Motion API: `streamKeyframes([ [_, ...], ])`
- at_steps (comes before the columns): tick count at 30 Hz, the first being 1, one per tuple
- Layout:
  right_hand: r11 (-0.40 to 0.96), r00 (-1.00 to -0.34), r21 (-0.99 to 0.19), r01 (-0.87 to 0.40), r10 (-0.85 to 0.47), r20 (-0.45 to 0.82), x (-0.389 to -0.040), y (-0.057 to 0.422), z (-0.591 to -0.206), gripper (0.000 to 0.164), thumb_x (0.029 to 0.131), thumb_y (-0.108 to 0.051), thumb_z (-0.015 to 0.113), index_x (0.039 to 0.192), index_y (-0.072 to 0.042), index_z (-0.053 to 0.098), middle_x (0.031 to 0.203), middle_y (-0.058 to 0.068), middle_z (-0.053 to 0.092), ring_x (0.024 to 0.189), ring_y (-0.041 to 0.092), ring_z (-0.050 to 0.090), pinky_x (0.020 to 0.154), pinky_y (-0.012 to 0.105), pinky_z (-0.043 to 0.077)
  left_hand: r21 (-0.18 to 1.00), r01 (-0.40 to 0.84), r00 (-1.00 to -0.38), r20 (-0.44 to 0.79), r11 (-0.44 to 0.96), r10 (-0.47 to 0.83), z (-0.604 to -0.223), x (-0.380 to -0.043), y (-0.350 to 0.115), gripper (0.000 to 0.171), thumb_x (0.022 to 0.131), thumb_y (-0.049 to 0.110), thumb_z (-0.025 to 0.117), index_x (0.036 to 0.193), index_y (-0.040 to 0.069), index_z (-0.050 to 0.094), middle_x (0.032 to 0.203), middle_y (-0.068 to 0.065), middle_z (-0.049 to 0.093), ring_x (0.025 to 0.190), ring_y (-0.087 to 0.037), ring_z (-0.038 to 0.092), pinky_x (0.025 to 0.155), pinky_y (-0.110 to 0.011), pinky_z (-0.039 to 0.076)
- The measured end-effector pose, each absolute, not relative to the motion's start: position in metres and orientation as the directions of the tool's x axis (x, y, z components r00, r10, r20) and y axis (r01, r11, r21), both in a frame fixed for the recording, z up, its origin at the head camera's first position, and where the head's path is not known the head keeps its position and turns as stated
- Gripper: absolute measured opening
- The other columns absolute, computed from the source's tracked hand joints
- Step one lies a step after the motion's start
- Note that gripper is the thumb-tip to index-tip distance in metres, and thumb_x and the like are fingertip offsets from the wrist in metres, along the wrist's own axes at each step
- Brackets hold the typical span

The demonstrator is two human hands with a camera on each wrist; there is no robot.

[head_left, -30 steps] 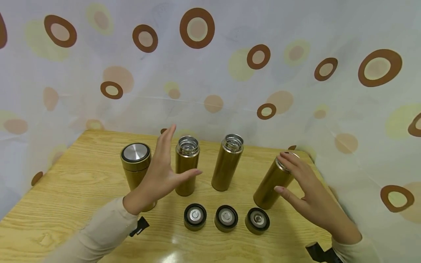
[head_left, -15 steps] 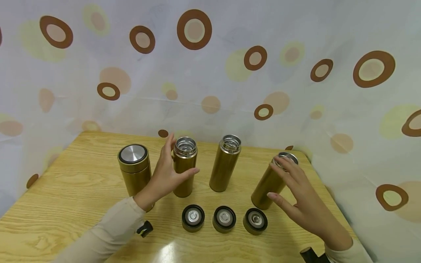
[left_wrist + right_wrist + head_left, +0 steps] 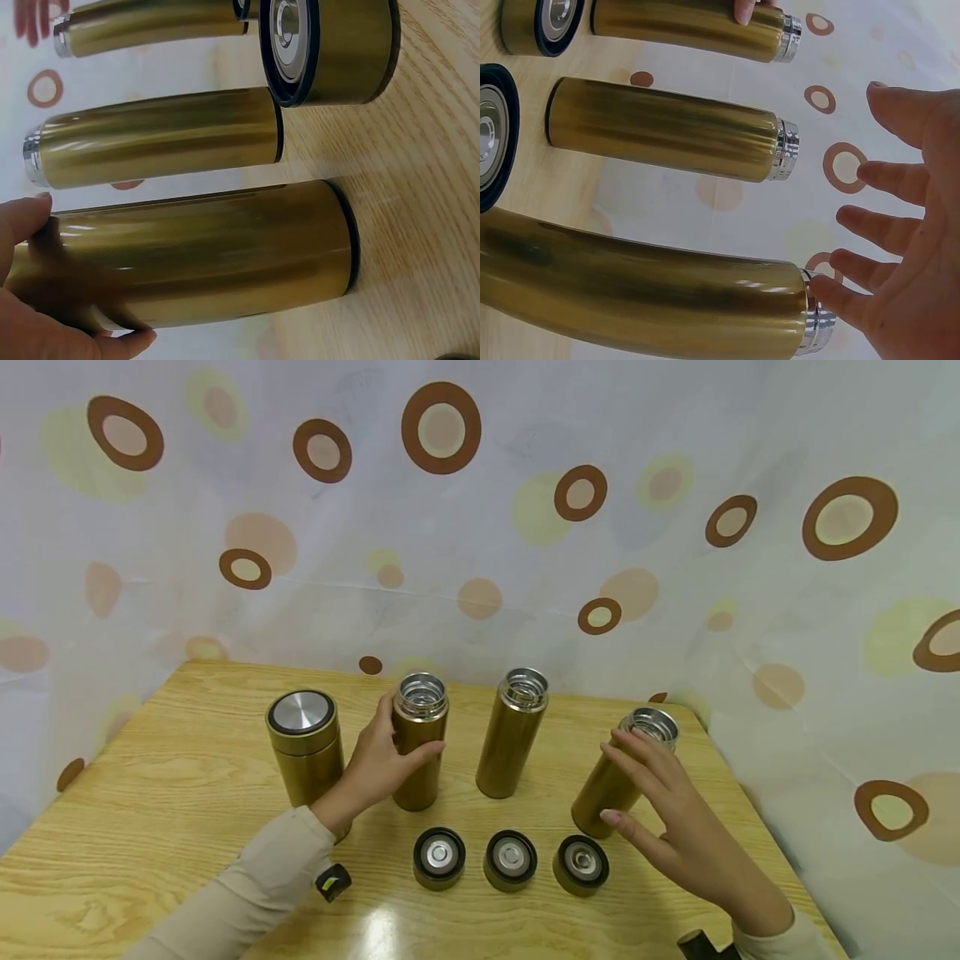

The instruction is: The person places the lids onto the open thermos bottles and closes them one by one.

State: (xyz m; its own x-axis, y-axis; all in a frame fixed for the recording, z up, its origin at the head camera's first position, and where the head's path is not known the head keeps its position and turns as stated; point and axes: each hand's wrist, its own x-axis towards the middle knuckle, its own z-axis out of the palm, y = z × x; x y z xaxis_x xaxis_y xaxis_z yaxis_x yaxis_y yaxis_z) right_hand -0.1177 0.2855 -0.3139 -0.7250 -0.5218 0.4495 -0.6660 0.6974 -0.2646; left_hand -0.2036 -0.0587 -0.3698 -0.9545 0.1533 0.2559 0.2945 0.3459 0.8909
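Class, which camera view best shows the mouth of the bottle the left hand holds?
The head view: it looks down into the open mouth of the bottle. The left wrist view shows the body and base, but no mouth. The right wrist view shows the neck side-on, not the inside.

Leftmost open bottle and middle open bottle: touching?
Apart. The head view shows it plainly: a strip of bare tabletop separates the leftmost open bottle from the middle open bottle.
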Motion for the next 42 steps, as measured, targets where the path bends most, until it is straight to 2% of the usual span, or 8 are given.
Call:
streamKeyframes([
  [4, 0.691, -0.719, -0.262, -0.673, -0.529, 0.452, -0.118, 0.286, -0.316, 0.073, 0.081, -0.010, 0.076, 0.145, -0.009, 0.041, 0.153, 0.009, 0.030, 0.141, 0.036, 0.022, 0.116, 0.022, 0.010, 0.880, 0.309, -0.950, 0.272, 0.361, 0.152, -0.371, -0.204, -0.060, 0.091, 0.082, 0.020, 0.078, 0.150, 0.004, 0.018, 0.140, -0.022, 0.044, 0.123, -0.039, 0.050, 0.096, -0.052, 0.047],
  [13, 0.684, -0.723, -0.276, -0.675, -0.541, 0.430, -0.118, 0.281, -0.319, 0.073, 0.082, -0.011, 0.075, 0.146, -0.012, 0.040, 0.153, 0.008, 0.030, 0.142, 0.035, 0.020, 0.117, 0.023, 0.009, 0.875, 0.318, -0.948, 0.285, 0.366, 0.143, -0.373, -0.204, -0.061, 0.090, 0.082, 0.021, 0.079, 0.149, 0.004, 0.021, 0.139, -0.022, 0.046, 0.122, -0.039, 0.051, 0.094, -0.052, 0.048],
  [18, 0.671, -0.732, -0.312, -0.672, -0.538, 0.418, -0.120, 0.269, -0.327, 0.072, 0.085, -0.012, 0.074, 0.147, -0.015, 0.039, 0.151, 0.006, 0.034, 0.140, 0.025, 0.028, 0.113, 0.018, 0.018, 0.869, 0.337, -0.942, 0.309, 0.363, 0.134, -0.374, -0.204, -0.063, 0.089, 0.081, 0.020, 0.079, 0.148, 0.004, 0.024, 0.138, -0.021, 0.048, 0.122, -0.038, 0.051, 0.095, -0.052, 0.048],
  [22, 0.672, -0.752, -0.347, -0.654, -0.527, 0.396, -0.122, 0.252, -0.336, 0.067, 0.090, -0.017, 0.069, 0.148, -0.018, 0.037, 0.148, 0.002, 0.038, 0.135, 0.020, 0.036, 0.108, 0.032, 0.036, 0.873, 0.340, -0.940, 0.313, 0.349, 0.133, -0.375, -0.206, -0.062, 0.089, 0.080, 0.020, 0.080, 0.147, 0.004, 0.025, 0.138, -0.021, 0.047, 0.125, -0.037, 0.050, 0.097, -0.052, 0.046],
  [26, 0.647, -0.740, -0.361, -0.671, -0.558, 0.376, -0.123, 0.233, -0.349, 0.062, 0.093, -0.022, 0.066, 0.148, -0.020, 0.037, 0.147, 0.001, 0.040, 0.134, 0.022, 0.039, 0.101, 0.048, 0.042, 0.878, 0.343, -0.939, 0.315, 0.336, 0.137, -0.376, -0.207, -0.061, 0.090, 0.080, 0.020, 0.080, 0.148, 0.003, 0.024, 0.140, -0.021, 0.046, 0.126, -0.037, 0.048, 0.098, -0.052, 0.045],
  [34, 0.588, -0.730, -0.445, -0.676, -0.617, 0.295, -0.127, 0.197, -0.374, 0.062, 0.091, -0.028, 0.067, 0.146, -0.020, 0.039, 0.147, 0.002, 0.040, 0.134, 0.024, 0.040, 0.102, 0.051, 0.042, 0.867, 0.361, -0.932, 0.332, 0.344, 0.141, -0.376, -0.207, -0.061, 0.091, 0.080, 0.021, 0.080, 0.149, 0.003, 0.022, 0.140, -0.021, 0.045, 0.126, -0.037, 0.048, 0.098, -0.052, 0.045],
  [39, 0.601, -0.745, -0.486, -0.634, -0.644, 0.175, -0.128, 0.180, -0.388, 0.062, 0.092, -0.036, 0.065, 0.146, -0.019, 0.039, 0.146, 0.005, 0.042, 0.134, 0.024, 0.040, 0.102, 0.049, 0.042, 0.869, 0.356, -0.934, 0.326, 0.344, 0.144, -0.376, -0.206, -0.062, 0.091, 0.081, 0.021, 0.079, 0.149, 0.005, 0.021, 0.141, -0.020, 0.045, 0.127, -0.036, 0.047, 0.099, -0.052, 0.044],
  [42, 0.627, -0.753, -0.484, -0.610, -0.649, 0.107, -0.132, 0.171, -0.395, 0.063, 0.091, -0.040, 0.065, 0.144, -0.014, 0.043, 0.143, 0.005, 0.046, 0.132, 0.022, 0.043, 0.104, 0.045, 0.042, 0.870, 0.354, -0.935, 0.323, 0.343, 0.144, -0.376, -0.205, -0.062, 0.092, 0.081, 0.021, 0.079, 0.150, 0.005, 0.021, 0.141, -0.020, 0.045, 0.128, -0.036, 0.047, 0.100, -0.052, 0.044],
])
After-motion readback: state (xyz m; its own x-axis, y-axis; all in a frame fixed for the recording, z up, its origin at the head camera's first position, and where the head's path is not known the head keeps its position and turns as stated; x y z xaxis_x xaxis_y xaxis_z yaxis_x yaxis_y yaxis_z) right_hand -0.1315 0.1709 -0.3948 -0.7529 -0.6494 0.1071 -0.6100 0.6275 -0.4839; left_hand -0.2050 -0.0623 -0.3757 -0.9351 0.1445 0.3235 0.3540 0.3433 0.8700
